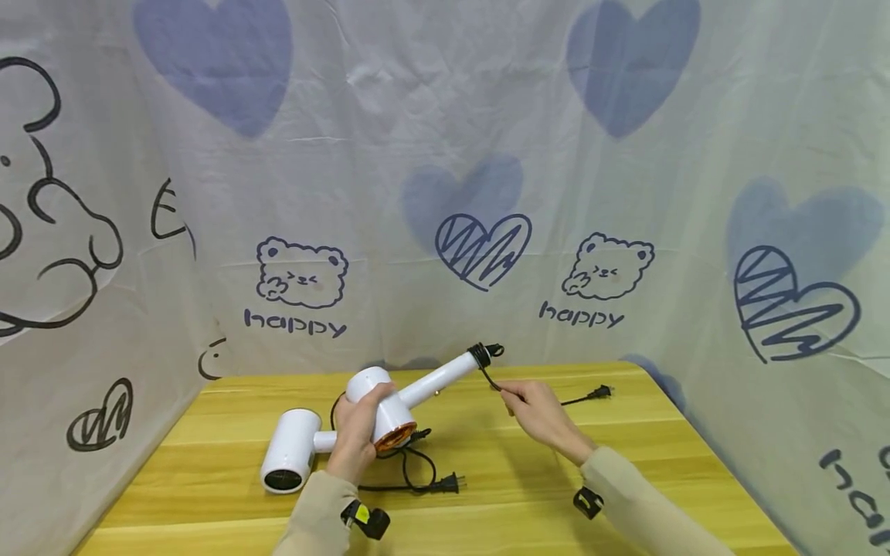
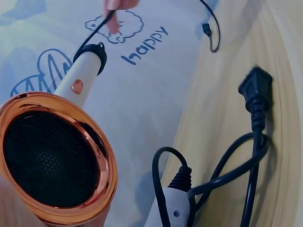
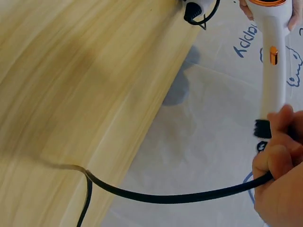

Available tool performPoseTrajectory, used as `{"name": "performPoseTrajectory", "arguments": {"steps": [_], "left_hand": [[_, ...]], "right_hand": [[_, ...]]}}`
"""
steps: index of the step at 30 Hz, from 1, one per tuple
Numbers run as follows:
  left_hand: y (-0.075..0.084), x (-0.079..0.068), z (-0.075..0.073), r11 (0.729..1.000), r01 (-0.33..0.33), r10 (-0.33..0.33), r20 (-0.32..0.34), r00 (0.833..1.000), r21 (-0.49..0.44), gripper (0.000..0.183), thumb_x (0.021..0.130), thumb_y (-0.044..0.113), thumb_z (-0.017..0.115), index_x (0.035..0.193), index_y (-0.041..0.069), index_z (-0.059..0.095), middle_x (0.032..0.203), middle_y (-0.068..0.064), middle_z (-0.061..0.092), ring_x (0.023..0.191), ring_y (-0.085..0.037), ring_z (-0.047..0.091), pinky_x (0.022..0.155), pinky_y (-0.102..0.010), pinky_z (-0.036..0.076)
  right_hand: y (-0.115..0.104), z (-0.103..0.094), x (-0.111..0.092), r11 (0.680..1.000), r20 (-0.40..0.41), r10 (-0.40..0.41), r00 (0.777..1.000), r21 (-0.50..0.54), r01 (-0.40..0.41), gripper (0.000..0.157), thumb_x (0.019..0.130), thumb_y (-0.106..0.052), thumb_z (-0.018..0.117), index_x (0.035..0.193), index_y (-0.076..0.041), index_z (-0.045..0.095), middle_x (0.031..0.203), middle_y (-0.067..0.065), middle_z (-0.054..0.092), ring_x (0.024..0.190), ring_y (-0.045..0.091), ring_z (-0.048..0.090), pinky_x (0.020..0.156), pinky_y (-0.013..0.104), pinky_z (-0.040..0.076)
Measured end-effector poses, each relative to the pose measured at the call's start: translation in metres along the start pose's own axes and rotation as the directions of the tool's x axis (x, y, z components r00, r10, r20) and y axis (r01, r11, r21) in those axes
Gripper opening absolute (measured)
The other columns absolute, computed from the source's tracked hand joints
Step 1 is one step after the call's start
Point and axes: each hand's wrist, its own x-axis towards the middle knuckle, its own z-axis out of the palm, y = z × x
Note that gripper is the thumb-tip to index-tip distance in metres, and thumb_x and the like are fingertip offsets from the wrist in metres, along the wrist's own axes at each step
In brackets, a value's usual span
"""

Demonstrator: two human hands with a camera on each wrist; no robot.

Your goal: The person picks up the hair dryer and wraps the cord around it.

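Note:
My left hand (image 1: 356, 432) grips a white hair dryer (image 1: 440, 380) by its barrel, held up over the table with the handle pointing right. A copper-coloured ring (image 2: 106, 156) surrounds its dark mesh end. Black cord is wound in coils (image 1: 480, 355) around the handle's tip. Pinched in my right hand (image 1: 541, 417) is the dryer's black cord (image 3: 189, 197), which runs from the coils past my fingers. Its plug (image 1: 599, 392) hangs at the right, near the back of the table. Part of the barrel is hidden behind my left fingers.
A second white hair dryer (image 1: 290, 452) stands on the wooden table (image 1: 528, 502) at the left, its handle partly hidden by my left hand. Its black cord lies looped, ending in a two-pin plug (image 1: 448, 483). A printed cloth (image 1: 431, 93) hangs behind the table and along both sides.

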Motion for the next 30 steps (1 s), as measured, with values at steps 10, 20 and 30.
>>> {"name": "performPoseTrajectory", "arguments": {"steps": [10,20,30], "left_hand": [[0.005,0.008,-0.007,0.986,0.074,-0.068,0.045,0.997,-0.148,0.069,0.079,0.029,0.079,0.131,0.0,0.044,0.109,-0.01,0.059,0.086,-0.017,0.062,0.077,-0.03,0.056],[0.008,0.007,-0.009,0.952,0.197,-0.146,0.221,0.964,-0.234,0.059,0.085,0.028,0.071,0.129,0.002,0.042,0.108,-0.007,0.058,0.091,-0.017,0.06,0.082,-0.028,0.055],[0.003,0.003,-0.012,0.961,0.257,-0.205,0.357,0.911,-0.103,0.073,0.087,0.036,0.068,0.141,0.004,0.03,0.122,-0.015,0.05,0.095,-0.021,0.059,0.078,-0.032,0.057]], "right_hand": [[0.029,-0.015,0.007,0.958,0.24,0.059,0.969,0.258,-0.123,0.03,0.104,-0.021,0.045,0.1,-0.004,0.069,0.089,0.004,0.065,0.079,0.01,0.048,0.076,0.032,0.047],[0.05,-0.022,0.016,0.944,0.297,0.18,0.938,0.216,-0.249,0.028,0.103,-0.028,0.049,0.107,-0.013,0.072,0.08,0.003,0.061,0.053,0.009,0.028,0.042,0.019,0.022],[0.053,-0.024,0.028,0.959,0.191,0.254,0.948,0.077,-0.273,0.026,0.097,-0.03,0.06,0.089,-0.01,0.076,0.109,0.009,0.071,0.07,0.013,0.046,0.065,0.03,0.04]]}}
